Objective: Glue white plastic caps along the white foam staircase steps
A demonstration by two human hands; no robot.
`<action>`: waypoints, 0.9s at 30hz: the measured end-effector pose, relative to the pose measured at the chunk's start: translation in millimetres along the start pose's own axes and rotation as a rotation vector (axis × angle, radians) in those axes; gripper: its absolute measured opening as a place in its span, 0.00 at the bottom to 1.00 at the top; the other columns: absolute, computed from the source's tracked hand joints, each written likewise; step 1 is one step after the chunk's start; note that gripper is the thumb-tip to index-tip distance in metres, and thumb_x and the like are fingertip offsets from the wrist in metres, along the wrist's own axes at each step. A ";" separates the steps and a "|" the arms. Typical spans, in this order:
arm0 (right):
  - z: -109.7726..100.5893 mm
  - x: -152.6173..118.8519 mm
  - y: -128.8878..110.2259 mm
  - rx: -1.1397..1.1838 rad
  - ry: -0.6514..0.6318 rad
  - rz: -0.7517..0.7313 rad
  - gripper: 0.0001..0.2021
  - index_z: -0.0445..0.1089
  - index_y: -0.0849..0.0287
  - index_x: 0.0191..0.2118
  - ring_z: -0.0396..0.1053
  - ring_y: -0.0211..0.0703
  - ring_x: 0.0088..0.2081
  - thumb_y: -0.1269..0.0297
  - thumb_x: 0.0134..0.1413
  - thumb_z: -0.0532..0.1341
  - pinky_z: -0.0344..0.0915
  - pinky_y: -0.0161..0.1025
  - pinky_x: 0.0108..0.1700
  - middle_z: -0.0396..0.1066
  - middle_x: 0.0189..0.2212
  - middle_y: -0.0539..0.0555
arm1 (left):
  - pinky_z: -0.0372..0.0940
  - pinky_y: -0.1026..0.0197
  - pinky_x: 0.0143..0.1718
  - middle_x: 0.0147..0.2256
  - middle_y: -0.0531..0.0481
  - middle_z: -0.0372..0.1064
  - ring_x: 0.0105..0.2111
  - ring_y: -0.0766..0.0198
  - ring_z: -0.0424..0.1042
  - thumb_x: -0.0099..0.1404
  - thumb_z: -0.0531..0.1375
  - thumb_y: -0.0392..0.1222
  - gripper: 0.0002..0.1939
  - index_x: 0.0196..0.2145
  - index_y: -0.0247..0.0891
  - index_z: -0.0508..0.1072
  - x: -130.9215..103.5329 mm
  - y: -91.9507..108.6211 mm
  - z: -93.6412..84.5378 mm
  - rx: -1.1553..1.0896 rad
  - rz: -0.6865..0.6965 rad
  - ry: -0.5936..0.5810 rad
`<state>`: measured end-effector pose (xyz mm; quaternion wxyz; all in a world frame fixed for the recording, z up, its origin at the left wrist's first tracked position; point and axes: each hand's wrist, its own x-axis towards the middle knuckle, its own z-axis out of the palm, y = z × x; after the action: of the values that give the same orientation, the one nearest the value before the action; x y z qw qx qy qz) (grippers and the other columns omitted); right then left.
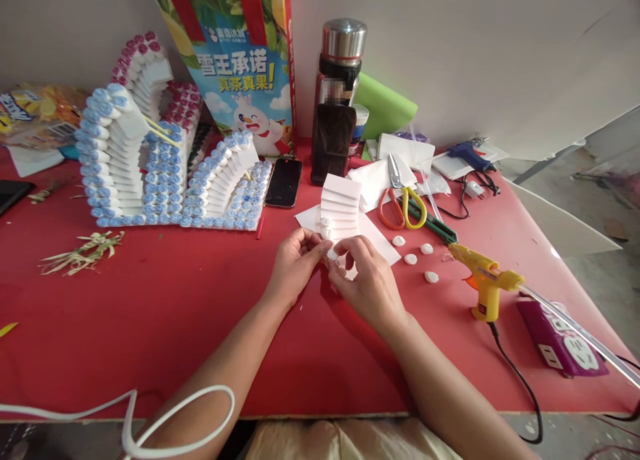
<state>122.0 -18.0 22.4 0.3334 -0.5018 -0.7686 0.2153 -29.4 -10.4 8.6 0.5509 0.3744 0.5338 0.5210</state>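
A white stepped piece (341,203) of overlapping strips, like card or foam board, stands in front of me with a few small white rosettes (327,223) along its left edge. My left hand (299,263) pinches the lower left edge of this piece. The thumb and fingers of my right hand (367,279) close around another white rosette (333,253), pressed against the same edge. White sheets (377,240) lie under the piece. Several loose rosettes (411,259) rest to the right of my right hand. My fingers partly hide the piece's lower end.
A yellow hot glue gun (485,280) and purple power strip (563,340) lie right, scissors (400,197) behind the rosettes. Blue-and-white rosette-covered models (130,160), a phone (283,183), a gift bag (245,80) and a thermos (343,47) stand behind. A white cable (220,390) loops over my left forearm.
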 end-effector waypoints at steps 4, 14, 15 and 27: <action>-0.2 -0.1 1.0 0.019 0.013 0.010 0.04 0.65 0.56 0.39 0.64 0.39 0.30 0.68 0.58 0.60 0.59 0.34 0.27 0.66 0.35 0.52 | 0.66 0.63 0.40 0.34 0.52 0.71 0.35 0.64 0.71 0.60 0.68 0.44 0.11 0.35 0.38 0.71 -0.2 2.0 -8.6 0.007 -0.002 -0.112; -0.2 -0.3 2.1 0.048 0.019 -0.031 0.02 0.65 0.56 0.38 0.64 0.39 0.31 0.69 0.60 0.58 0.58 0.34 0.27 0.65 0.34 0.52 | 0.67 0.64 0.39 0.35 0.53 0.70 0.36 0.65 0.72 0.64 0.65 0.42 0.09 0.39 0.40 0.69 0.9 -4.7 -10.8 0.102 0.158 -0.171; -0.2 -0.2 2.4 0.049 0.021 -0.037 0.01 0.64 0.56 0.38 0.64 0.39 0.31 0.69 0.61 0.58 0.58 0.34 0.27 0.65 0.34 0.52 | 0.67 0.64 0.40 0.35 0.53 0.70 0.37 0.65 0.72 0.65 0.64 0.42 0.09 0.40 0.41 0.69 0.2 -5.3 -10.6 0.106 0.169 -0.182; 1.2 2.6 3.6 0.075 0.020 -0.010 0.04 0.63 0.55 0.35 0.62 0.37 0.28 0.69 0.59 0.60 0.61 0.36 0.31 0.64 0.32 0.50 | 0.69 0.61 0.45 0.39 0.50 0.75 0.41 0.60 0.75 0.66 0.63 0.44 0.07 0.41 0.42 0.75 1.4 -4.3 -13.0 0.162 0.201 -0.177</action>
<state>122.7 -14.1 19.9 0.3608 -0.4871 -0.7591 0.2372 -41.5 -11.7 2.2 0.5088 0.5139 0.4832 0.4936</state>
